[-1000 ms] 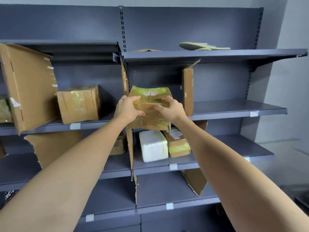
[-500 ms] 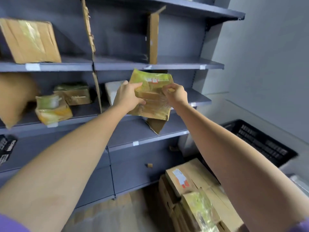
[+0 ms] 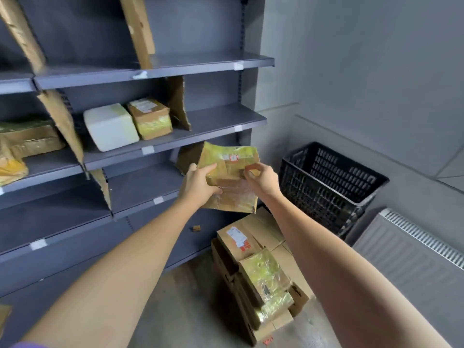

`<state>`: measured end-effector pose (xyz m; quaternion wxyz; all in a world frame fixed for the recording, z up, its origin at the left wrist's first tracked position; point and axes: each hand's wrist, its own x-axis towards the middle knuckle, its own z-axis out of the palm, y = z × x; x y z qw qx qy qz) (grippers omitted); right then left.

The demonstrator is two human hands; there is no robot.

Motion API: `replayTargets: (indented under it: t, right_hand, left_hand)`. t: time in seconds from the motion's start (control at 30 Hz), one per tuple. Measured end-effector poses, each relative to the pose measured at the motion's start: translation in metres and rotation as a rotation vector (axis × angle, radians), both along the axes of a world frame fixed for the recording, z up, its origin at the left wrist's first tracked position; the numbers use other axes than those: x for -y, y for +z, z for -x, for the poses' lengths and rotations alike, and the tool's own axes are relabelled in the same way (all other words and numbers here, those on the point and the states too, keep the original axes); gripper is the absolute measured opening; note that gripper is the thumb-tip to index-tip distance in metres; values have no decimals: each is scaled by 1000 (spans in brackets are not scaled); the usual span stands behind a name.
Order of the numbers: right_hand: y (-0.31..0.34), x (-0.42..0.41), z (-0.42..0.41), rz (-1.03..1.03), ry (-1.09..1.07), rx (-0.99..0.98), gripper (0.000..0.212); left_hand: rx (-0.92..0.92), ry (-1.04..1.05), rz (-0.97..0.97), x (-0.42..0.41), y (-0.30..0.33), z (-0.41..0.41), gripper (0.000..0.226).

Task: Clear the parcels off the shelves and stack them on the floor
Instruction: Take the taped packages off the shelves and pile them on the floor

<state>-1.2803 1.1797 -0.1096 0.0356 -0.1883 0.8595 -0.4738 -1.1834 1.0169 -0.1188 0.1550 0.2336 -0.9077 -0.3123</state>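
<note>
Parcel [image 3: 229,177] in both my hands, held in the air clear of the shelves [image 3: 175,136] and above the floor stack [image 3: 261,270]. My left hand [image 3: 198,185] clamps its left edge, thumb on top, fingers wrapped under. My right hand [image 3: 262,180] pinches the right edge between thumb and curled fingers. Below, several boxes already sit stacked on the floor beside a black crate [image 3: 331,179], so I judge the job partly done. Left on the shelves: a white parcel [image 3: 110,126], a taped brown parcel [image 3: 150,118] touching it, and more parcels [image 3: 25,139] at the far left. This one goes down next.
</note>
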Motion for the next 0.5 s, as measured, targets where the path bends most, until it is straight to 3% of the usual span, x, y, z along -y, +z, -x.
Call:
replayTargets:
  t: [0.27, 0.5]
  right_hand:
    - [-70, -105, 57, -4, -34, 140, 23]
    - [-116, -139, 93, -8, 7, 225, 25]
  left_hand:
    - [144, -18, -33, -104, -62, 59, 85]
    - [319, 42, -10, -143, -99, 91, 98]
